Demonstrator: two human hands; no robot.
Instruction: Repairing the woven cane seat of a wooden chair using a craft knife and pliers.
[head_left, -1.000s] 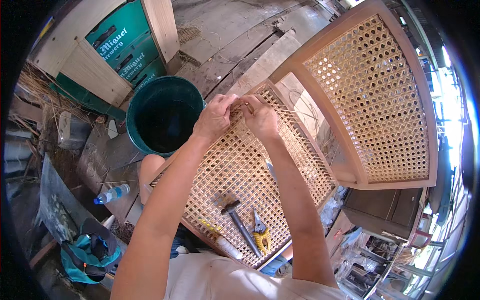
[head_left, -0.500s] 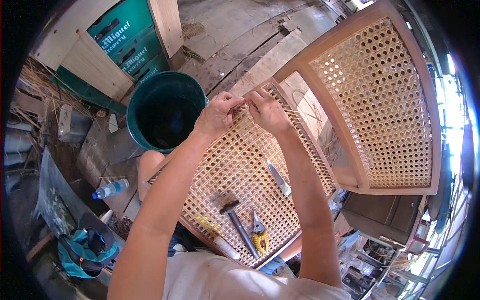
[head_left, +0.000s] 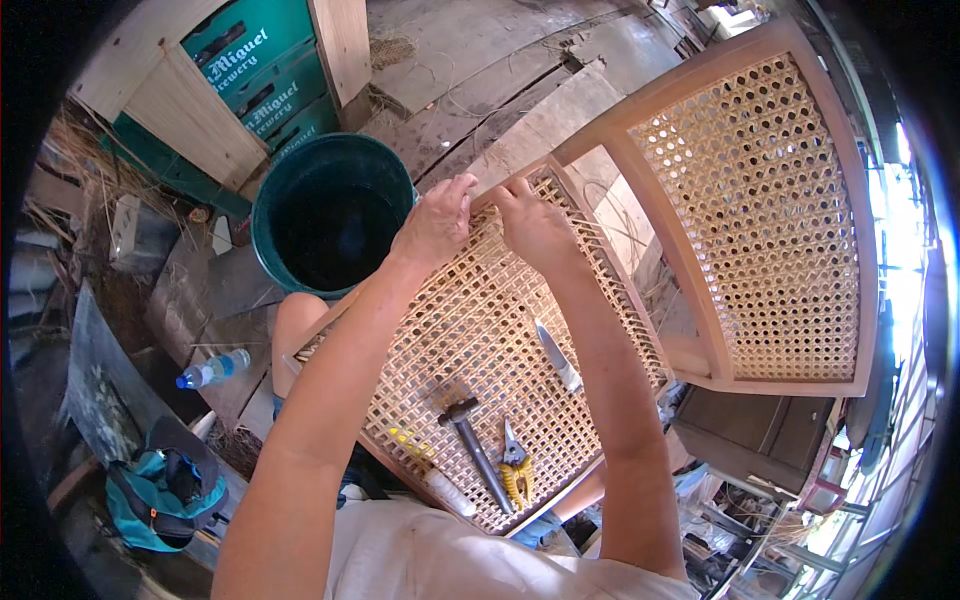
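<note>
At the far edge of a woven cane chair seat (head_left: 480,340), my left hand (head_left: 437,222) is closed over the wooden rail, fingertips bunched. Beside it, my right hand (head_left: 537,222) pinches down at the same rail, on the weave side. Whatever the fingers of either hand grip is too small or hidden. On the cane lie a knife (head_left: 557,352) with its blade pointing away, a dark hammer (head_left: 477,450), pruning shears (head_left: 516,468) with yellow handles, and a white and yellow bottle (head_left: 447,490). The knife handle sits close to my right forearm.
The cane backrest (head_left: 760,220) rises at the right. A dark green bucket (head_left: 262,225) stands left of the seat, near green crates (head_left: 270,75). A water bottle (head_left: 213,369) and a teal bag (head_left: 150,505) lie at the left. Planks (head_left: 540,130) cover the floor beyond.
My left hand has shifted slightly up over the rail, its fingers folding differently. The right hand has moved a little right, widening the space between them. The view has tilted slightly.
</note>
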